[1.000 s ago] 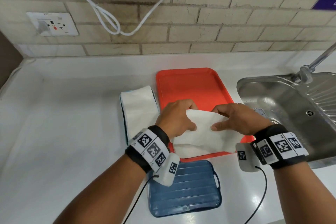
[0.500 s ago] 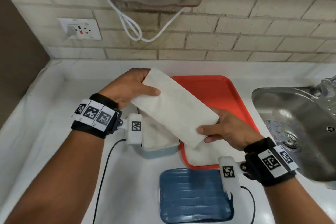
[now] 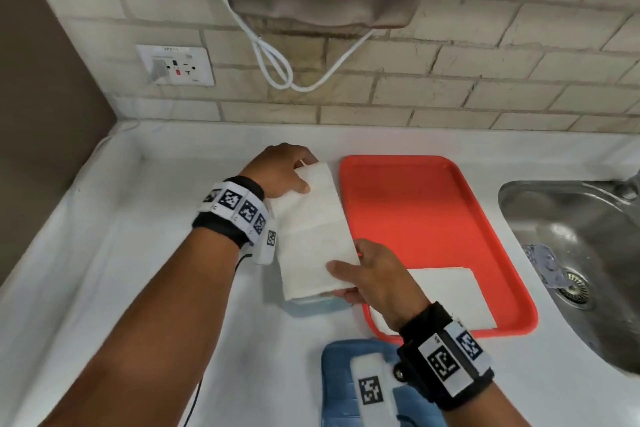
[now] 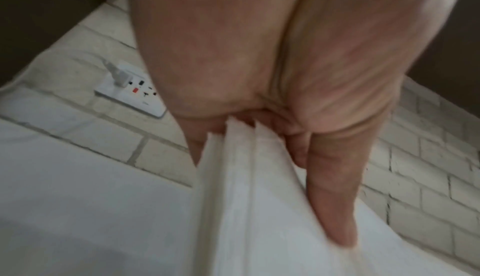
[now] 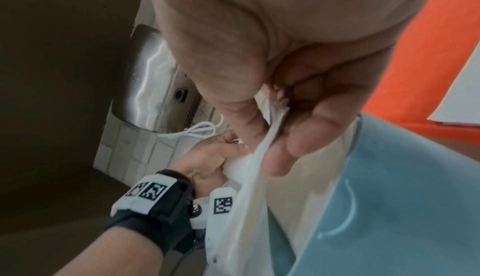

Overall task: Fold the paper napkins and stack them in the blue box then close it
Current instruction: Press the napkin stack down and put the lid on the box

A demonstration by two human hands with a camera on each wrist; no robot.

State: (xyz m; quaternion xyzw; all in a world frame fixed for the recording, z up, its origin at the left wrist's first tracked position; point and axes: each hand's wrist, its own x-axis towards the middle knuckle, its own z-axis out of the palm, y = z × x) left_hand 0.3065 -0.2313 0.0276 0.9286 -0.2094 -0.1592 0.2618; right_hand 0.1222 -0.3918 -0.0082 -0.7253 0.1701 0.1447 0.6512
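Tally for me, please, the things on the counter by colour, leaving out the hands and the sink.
White: 2, the held napkin and the napkin on the tray
Blue: 2, the box and the lid
Red: 1, the tray
Total: 5

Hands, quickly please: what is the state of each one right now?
Left hand: closed on the far end of the folded napkin.
Right hand: fingers pinch the same napkin's near end.

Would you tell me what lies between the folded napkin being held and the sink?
The orange tray, with another napkin on its near end, lies between the folded napkin and the sink; the head view shows it.
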